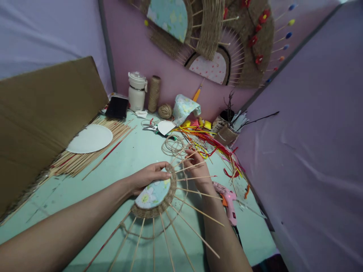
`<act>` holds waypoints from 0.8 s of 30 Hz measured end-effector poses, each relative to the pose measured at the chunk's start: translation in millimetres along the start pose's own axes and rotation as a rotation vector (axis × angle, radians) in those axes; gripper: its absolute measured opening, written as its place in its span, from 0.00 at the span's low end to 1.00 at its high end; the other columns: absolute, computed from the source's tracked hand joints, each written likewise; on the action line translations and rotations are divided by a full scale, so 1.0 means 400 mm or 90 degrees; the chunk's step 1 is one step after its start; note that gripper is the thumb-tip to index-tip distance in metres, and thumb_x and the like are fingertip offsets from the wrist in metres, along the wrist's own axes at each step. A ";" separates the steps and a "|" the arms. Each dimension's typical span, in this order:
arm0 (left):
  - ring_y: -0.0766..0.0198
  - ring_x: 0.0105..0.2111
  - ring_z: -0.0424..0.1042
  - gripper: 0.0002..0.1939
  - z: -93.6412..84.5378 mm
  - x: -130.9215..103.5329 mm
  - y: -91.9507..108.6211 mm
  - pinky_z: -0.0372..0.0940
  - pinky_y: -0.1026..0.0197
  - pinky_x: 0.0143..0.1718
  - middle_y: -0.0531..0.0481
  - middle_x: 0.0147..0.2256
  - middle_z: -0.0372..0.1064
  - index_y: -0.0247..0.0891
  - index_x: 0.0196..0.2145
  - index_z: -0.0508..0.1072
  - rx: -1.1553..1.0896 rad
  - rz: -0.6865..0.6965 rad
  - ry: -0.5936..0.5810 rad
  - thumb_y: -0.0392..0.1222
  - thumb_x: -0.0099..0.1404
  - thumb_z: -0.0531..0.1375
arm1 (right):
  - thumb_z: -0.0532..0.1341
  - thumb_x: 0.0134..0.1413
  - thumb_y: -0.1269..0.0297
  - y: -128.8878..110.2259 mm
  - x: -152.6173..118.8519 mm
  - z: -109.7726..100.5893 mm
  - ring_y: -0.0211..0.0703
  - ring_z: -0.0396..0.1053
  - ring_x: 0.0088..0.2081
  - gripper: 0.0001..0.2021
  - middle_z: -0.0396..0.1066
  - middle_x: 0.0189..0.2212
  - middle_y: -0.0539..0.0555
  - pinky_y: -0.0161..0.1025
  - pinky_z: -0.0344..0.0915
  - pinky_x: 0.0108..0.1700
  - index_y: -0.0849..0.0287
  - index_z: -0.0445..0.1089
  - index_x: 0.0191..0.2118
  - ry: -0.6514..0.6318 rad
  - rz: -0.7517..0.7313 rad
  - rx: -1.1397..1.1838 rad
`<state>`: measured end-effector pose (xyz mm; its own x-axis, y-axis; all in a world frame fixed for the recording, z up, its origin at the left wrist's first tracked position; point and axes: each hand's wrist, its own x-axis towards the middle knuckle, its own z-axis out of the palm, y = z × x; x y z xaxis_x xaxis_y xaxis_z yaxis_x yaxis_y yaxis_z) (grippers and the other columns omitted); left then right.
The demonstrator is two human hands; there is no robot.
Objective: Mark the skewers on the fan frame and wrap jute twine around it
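Note:
My left hand (150, 176) grips the upper end of a half-round piece (154, 193) covered in pale blue floral cloth, its thumb on top. Woven twine (167, 200) edges the curved side, and thin wooden sticks (197, 210) fan outward from it. A looser strand of twine (147, 238) runs across the sticks farther out. My right hand (195, 164) is behind the upper sticks with its fingers bent together at the twine; the exact grip is small in view. Beyond it lies a loose coil of twine (172, 145).
Wooden sticks and a white oval (90, 139) lie left, beside cardboard (51, 109). A pink glue gun (231, 204) is near my right forearm. Cutters (154, 129), a twine ball (165, 111), a white jar (137, 92) and coloured stems (210, 139) are farther back.

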<state>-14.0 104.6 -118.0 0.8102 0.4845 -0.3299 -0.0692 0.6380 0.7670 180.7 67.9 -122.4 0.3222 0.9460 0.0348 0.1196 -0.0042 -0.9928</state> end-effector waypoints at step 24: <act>0.69 0.20 0.71 0.17 0.001 0.003 0.005 0.62 0.69 0.21 0.54 0.24 0.72 0.37 0.36 0.69 0.042 0.004 0.035 0.43 0.51 0.69 | 0.63 0.42 0.45 0.019 -0.290 -0.304 0.46 0.69 0.22 0.19 0.71 0.18 0.50 0.38 0.58 0.26 0.57 0.66 0.27 0.186 0.308 -0.505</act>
<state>-12.8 106.3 -116.6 0.7762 0.5221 -0.3534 -0.0341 0.5945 0.8034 258.2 -81.2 -120.1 0.7100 0.6679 -0.2231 0.4768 -0.6892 -0.5456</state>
